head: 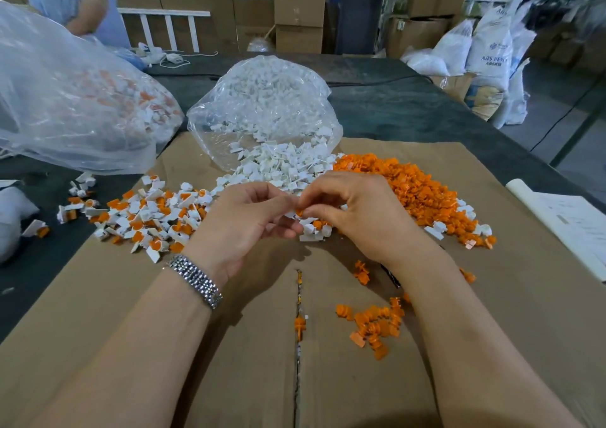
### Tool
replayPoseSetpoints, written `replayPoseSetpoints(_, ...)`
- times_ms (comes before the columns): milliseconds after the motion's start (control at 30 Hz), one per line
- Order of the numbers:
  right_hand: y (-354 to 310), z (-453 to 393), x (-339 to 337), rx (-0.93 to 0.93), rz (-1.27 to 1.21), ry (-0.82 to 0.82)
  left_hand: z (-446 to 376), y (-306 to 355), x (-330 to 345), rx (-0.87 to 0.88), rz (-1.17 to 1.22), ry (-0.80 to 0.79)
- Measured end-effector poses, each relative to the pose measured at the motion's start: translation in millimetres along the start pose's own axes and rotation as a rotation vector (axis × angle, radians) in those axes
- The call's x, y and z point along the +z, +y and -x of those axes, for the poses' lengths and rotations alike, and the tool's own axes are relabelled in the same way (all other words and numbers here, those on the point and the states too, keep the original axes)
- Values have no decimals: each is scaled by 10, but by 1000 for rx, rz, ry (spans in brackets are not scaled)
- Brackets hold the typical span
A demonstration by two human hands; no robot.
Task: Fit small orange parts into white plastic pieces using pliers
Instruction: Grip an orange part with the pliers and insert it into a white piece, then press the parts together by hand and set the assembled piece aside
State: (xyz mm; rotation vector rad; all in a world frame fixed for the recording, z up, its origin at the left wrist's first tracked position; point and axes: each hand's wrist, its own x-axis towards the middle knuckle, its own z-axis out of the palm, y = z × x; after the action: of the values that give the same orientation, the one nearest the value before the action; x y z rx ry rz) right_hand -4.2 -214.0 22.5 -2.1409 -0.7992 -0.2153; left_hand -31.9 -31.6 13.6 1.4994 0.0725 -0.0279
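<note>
Pinching an orange part [299,212] is the right hand [357,211]; the left hand [242,221] is gripping a white piece [290,214].

Matt brown cardboard sheet [229,345]; glossy clear plastic bag [262,99].

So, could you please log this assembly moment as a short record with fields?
left hand: pinches a white piece
right hand: pinches an orange part against that piece
white pile: spilling from clear bag
orange pile: right of it
assembled pile: left, on cardboard
pliers: not clearly visible
</note>
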Motion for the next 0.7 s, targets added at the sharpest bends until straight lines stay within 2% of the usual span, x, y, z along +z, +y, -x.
replayPoseSetpoints(467,-76,-12,122,-79,230,44,-4,-27,41,131,-125,128)
replayPoseSetpoints(700,-110,-5,196,-41,272,59,-10,-59,50,161,-203,188)
